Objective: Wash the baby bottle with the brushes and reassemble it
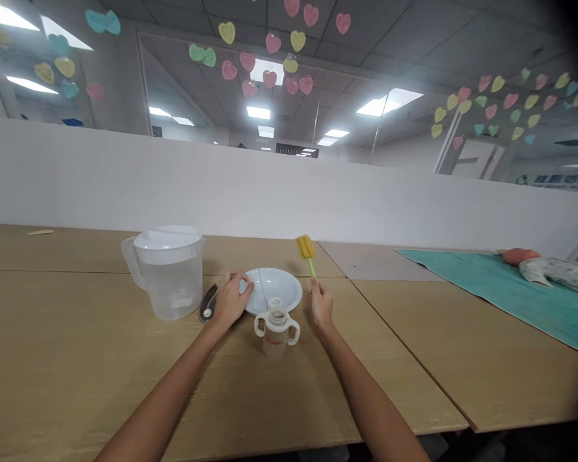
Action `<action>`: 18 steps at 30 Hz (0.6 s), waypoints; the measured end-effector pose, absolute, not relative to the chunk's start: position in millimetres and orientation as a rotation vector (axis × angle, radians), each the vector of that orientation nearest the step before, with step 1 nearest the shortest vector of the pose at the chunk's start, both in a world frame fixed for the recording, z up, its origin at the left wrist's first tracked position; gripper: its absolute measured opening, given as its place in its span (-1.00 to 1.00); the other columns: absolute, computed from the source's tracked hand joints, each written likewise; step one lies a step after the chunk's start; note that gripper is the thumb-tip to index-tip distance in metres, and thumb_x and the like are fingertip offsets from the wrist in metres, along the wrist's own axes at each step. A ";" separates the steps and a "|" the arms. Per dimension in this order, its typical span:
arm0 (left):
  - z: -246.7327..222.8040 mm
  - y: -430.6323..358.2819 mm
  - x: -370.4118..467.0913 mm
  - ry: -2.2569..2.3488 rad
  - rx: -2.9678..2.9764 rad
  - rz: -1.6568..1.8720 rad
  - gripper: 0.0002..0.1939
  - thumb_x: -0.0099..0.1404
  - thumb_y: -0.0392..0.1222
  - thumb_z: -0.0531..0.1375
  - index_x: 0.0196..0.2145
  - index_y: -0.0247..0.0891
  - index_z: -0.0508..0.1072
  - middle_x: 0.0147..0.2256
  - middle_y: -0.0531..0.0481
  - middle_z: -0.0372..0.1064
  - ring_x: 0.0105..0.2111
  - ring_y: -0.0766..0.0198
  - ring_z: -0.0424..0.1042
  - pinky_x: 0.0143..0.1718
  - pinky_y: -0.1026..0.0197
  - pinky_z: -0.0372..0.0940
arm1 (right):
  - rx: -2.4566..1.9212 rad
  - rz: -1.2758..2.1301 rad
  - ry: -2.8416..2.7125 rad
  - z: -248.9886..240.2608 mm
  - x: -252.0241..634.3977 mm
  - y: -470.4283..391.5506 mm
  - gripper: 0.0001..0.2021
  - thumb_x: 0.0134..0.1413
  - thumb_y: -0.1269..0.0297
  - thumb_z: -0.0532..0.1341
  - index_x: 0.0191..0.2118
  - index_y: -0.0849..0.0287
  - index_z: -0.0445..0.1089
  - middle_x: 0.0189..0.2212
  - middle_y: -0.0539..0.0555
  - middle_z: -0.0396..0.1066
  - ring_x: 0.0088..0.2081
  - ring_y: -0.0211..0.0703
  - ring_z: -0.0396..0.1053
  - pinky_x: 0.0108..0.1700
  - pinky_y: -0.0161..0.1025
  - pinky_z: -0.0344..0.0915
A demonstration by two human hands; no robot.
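Shallow white round bowl (291, 292): resting on the tan wooden surface (366, 372); left hand (231, 298) curving at its left rim, grip unclear. Yellow sponge brush with green handle (306, 247): being gripped by the right hand (322, 303), beside the bowl. Translucent two-handled bottle (274, 344): standing open before it.

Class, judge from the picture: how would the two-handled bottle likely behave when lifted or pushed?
The bottle is probably light, as its see-through body looks like plastic. Its looped handles should make gripping easy. Standing upright, it might tip if pushed high, and its uncapped neck could spill any contents.
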State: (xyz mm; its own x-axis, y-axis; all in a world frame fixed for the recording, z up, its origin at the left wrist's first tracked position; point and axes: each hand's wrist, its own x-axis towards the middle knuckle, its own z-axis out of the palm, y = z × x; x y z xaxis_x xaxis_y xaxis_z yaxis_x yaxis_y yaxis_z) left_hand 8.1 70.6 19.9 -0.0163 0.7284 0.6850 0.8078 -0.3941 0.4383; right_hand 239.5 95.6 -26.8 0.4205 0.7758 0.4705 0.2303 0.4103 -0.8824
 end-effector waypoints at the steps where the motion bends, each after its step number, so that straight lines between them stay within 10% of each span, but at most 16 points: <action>1: 18.4 69.5 6.3 -1.618 -2.100 -1.498 -0.78 0.19 -0.09 0.06 -0.32 -0.26 0.38 -0.24 -0.12 0.30 -0.18 0.14 0.31 -0.12 0.13 0.19 | -1.124 0.368 -1.229 -22.1 240.9 91.9 -0.54 0.05 -0.09 0.03 -0.65 0.17 0.09 -0.72 -0.12 -0.02 -0.61 -0.37 -0.03 -0.55 -0.41 -0.05; 18: 10.8 58.6 21.4 -1.353 -2.095 -2.257 -0.48 0.11 -0.05 0.20 0.00 -0.25 0.20 -0.19 -0.13 0.37 -0.15 0.18 0.39 -0.06 0.09 0.27 | -1.121 -0.357 -1.754 -12.9 248.9 80.4 -0.57 -0.02 -0.06 0.13 -0.71 0.13 0.24 -0.75 0.01 0.18 -0.64 -0.33 0.08 -0.52 -0.37 -0.05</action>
State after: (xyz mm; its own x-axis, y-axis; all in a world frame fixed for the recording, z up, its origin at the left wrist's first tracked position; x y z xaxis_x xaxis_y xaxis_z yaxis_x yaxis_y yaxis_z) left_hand 21.4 58.6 10.8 -0.2093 0.6428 0.7369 0.3473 -0.6556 0.6705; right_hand 248.9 80.4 -12.9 -0.0886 0.5229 0.8478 0.8127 0.5301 -0.2420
